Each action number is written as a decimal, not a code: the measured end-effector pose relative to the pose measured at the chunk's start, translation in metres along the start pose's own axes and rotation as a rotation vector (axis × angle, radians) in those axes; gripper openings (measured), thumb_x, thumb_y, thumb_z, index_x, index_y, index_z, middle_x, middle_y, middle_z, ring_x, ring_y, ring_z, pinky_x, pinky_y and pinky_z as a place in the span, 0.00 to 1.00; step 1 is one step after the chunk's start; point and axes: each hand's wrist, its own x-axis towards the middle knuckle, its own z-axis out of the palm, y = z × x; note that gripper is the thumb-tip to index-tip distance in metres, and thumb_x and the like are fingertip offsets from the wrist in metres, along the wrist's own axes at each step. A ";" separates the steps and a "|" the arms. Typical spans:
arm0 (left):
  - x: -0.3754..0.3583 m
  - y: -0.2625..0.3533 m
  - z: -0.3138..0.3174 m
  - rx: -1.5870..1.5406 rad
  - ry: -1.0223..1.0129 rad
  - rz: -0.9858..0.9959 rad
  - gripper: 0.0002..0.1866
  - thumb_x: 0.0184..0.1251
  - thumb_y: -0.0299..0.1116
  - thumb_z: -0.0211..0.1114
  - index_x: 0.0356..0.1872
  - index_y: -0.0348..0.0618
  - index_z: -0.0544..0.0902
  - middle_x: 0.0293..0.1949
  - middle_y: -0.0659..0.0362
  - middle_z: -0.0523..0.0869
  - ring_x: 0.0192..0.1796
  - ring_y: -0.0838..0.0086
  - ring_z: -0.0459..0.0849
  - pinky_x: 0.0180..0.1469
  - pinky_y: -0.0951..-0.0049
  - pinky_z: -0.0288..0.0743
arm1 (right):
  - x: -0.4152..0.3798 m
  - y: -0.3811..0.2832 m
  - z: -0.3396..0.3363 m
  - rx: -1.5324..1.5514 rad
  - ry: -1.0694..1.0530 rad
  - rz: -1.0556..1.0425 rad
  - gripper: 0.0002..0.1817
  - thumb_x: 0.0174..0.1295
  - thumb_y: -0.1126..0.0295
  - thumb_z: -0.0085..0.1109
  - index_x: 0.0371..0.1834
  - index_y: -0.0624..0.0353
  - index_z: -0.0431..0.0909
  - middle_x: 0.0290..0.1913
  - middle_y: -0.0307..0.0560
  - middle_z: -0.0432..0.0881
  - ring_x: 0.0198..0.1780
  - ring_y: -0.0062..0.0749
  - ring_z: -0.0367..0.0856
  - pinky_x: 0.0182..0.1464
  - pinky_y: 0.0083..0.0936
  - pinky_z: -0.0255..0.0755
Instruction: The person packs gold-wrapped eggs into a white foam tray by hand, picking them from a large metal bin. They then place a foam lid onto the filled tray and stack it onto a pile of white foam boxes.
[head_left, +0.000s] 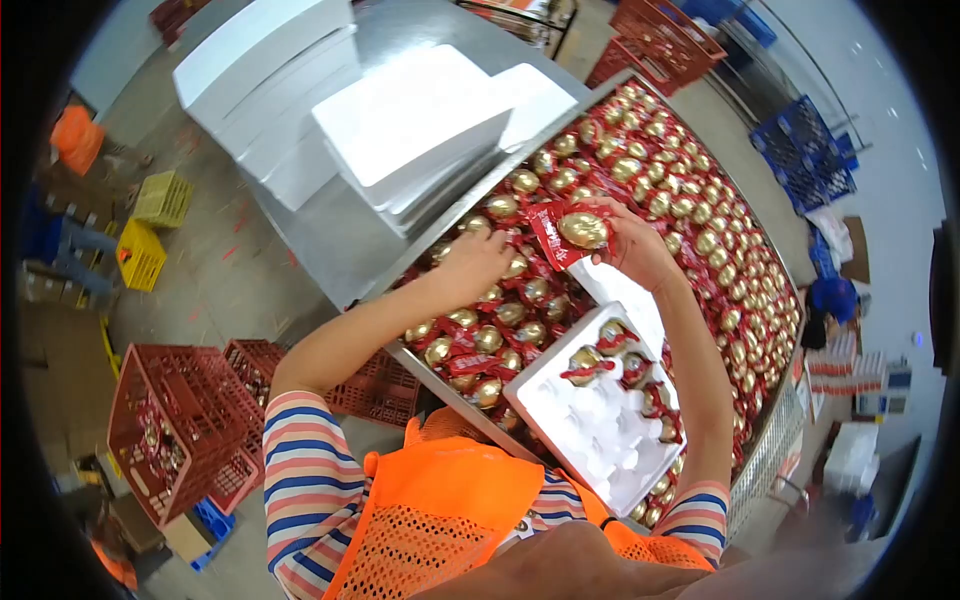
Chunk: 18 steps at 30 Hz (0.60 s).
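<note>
My right hand is closed on a gold egg in a red wrapper, held above the heap, with the printed red film spread out to its left. My left hand is down among the loose gold eggs at the near left side of the bin, its fingers curled over them. Whatever lies under those fingers is hidden. Below my right forearm, a white foam tray rests tilted on the heap. Several wrapped eggs sit in its cups along the upper and right sides, while other cups are bare.
The metal bin's rim borders a steel table with stacked white foam boxes. Red crates stand at lower left, another red crate at the top. Yellow crates are on the floor. Other people are at the edges.
</note>
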 end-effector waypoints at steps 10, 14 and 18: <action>0.038 -0.019 0.027 0.062 -0.217 -0.018 0.25 0.51 0.29 0.74 0.53 0.46 0.78 0.47 0.55 0.83 0.52 0.56 0.80 0.53 0.58 0.79 | -0.142 0.022 0.031 0.266 -0.046 -0.263 0.31 0.74 0.52 0.51 0.72 0.61 0.63 0.64 0.49 0.76 0.61 0.35 0.80 0.50 0.34 0.85; 0.029 -0.015 0.024 0.049 -0.155 -0.003 0.23 0.53 0.25 0.68 0.54 0.43 0.79 0.46 0.53 0.84 0.52 0.55 0.81 0.53 0.58 0.79 | -0.175 0.021 0.057 0.237 0.115 -0.259 0.27 0.74 0.58 0.52 0.71 0.61 0.64 0.62 0.49 0.78 0.58 0.35 0.82 0.47 0.31 0.86; 0.026 -0.016 0.024 0.057 -0.122 0.024 0.25 0.55 0.25 0.66 0.58 0.45 0.79 0.45 0.53 0.84 0.51 0.54 0.81 0.52 0.58 0.79 | -0.194 0.025 0.067 0.226 0.194 -0.245 0.25 0.75 0.59 0.52 0.69 0.60 0.65 0.59 0.48 0.79 0.56 0.34 0.83 0.45 0.28 0.86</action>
